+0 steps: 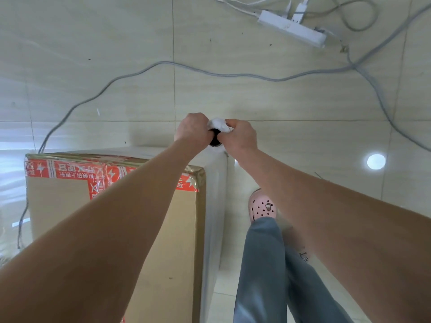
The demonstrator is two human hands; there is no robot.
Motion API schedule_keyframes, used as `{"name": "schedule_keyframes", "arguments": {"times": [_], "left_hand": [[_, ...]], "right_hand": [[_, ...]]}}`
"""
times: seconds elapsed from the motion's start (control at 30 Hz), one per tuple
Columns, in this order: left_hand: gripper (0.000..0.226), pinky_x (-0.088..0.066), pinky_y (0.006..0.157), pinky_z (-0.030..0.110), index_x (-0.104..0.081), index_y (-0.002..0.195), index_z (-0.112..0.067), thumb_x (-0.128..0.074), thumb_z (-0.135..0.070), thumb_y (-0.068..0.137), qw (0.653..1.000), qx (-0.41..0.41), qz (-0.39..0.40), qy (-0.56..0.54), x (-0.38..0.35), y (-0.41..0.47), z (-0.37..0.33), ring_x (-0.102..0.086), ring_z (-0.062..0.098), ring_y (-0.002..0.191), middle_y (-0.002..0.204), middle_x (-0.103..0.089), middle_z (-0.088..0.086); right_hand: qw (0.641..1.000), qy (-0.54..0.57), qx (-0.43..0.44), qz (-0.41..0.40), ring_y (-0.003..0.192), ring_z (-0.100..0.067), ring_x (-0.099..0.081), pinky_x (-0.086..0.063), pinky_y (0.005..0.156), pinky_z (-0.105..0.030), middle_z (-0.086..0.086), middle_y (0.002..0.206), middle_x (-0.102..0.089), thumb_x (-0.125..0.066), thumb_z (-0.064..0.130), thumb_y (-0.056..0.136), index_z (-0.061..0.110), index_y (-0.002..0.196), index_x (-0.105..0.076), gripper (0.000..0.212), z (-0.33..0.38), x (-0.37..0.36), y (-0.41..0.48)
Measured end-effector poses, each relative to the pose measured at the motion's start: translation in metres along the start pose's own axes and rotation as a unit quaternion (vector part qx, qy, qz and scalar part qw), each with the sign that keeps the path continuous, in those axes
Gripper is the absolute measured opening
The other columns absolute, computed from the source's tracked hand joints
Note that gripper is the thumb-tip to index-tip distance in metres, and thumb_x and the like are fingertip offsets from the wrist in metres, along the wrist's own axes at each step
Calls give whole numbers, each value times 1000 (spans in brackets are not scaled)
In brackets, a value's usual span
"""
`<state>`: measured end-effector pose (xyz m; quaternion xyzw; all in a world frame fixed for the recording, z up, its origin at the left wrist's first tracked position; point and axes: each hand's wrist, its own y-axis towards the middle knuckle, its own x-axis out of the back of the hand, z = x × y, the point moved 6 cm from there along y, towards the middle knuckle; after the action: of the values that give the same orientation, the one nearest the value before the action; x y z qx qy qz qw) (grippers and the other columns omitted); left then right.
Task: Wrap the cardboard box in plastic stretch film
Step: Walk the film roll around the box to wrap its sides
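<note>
Both forearms hide the cardboard box [70, 206]; fingers of both hands grip a mostly hidden film roll [215, 136].

The tall brown cardboard box [121, 220] stands upright, red printed tape across its top. The stretch film roll [215, 136] stands just beyond the box's far right corner, cloudy film [215, 194] covering the box's right side.

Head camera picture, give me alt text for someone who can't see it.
Seen from above, a left hand and right hand grip a roll of stretch film beside a tall cardboard box sealed with red tape. A power strip and cables lie on the tiled floor.
</note>
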<state>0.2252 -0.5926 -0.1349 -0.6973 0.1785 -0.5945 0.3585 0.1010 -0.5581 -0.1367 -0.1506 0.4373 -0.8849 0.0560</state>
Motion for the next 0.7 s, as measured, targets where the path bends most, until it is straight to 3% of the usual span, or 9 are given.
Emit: {"name": "schedule_keyframes", "arguments": {"times": [0.17,0.27,0.37,0.5,0.57,0.63,0.7], "left_hand": [[20,-39,50,26,-48,61,-10,-51,-11,81,999,21,3,-24,3,0,14,-55,27,64,61,-50,4],[10,-51,57,31,-57,73,-6,-53,-10,81,996,55,-6,-74,6,-1,26,-63,29,69,71,-60,8],[8,-56,54,30,-59,82,-5,-55,-12,84,981,107,-20,-161,7,-7,42,-66,26,63,77,-65,11],[19,-51,38,22,-62,98,-2,-60,-18,87,940,183,44,-285,-6,-12,60,-62,19,50,76,-64,9],[30,-50,50,23,-59,112,-4,-60,-22,87,972,128,54,-188,0,-9,58,-67,21,68,84,-65,7],[47,-49,72,32,-47,133,-15,-58,-20,87,998,22,5,-59,13,-6,47,-62,27,104,118,-60,8],[52,-47,74,35,-42,138,-23,-56,-16,88,995,-78,-29,46,22,-5,33,-56,26,114,130,-51,3]], "right_hand": [[1000,-5,0,15,77,-27,-63,-54,67,-35,-4,88,-69,-57,9,72,20,96,-70,29,7,-12,0],[1000,1,2,17,97,-21,-62,-51,83,-32,1,108,-65,-63,15,79,21,119,-62,41,14,-17,-1],[999,-7,-29,23,98,-16,-55,-43,79,-25,4,109,-54,-66,21,82,17,129,-51,50,17,-27,-3],[999,-22,-30,28,98,-29,-62,-54,83,-46,-12,114,-64,-66,12,80,4,113,-62,34,29,-35,-3],[998,-31,-33,37,103,-32,-61,-52,86,-48,-15,119,-62,-67,10,81,0,116,-60,37,32,-36,-2],[997,-36,-40,48,110,-29,-59,-51,91,-45,-11,127,-59,-69,12,81,4,125,-58,46,34,-39,-1],[996,-41,-44,61,114,-24,-58,-51,94,-42,-4,132,-58,-71,16,80,11,132,-54,55,36,-41,1]]}}
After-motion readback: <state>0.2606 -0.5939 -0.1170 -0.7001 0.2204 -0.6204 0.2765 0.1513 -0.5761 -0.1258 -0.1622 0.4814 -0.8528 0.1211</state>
